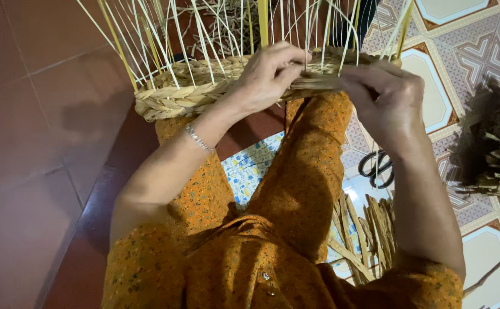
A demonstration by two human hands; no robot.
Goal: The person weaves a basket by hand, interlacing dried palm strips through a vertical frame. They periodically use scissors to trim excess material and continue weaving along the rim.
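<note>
The woven basket rim [204, 86] I am working is straw-tan with a braided plait pattern, and its upright stakes [147, 40] are pale cream with a few yellow ones among them. My clothing [296, 189] is orange with a fine dark speckled print, and my bracelet [197, 138] is silver. The floor [26, 131] on 1 side is plain dark red tile, the other side [462, 40] is cream tile with brown and grey geometric motifs, the scissors [377, 167] have black handles, and the cut strips [370, 229] are dull tan.

Warm light from above; soft shadows on the floor [44, 143]; edges slightly blurred.
</note>
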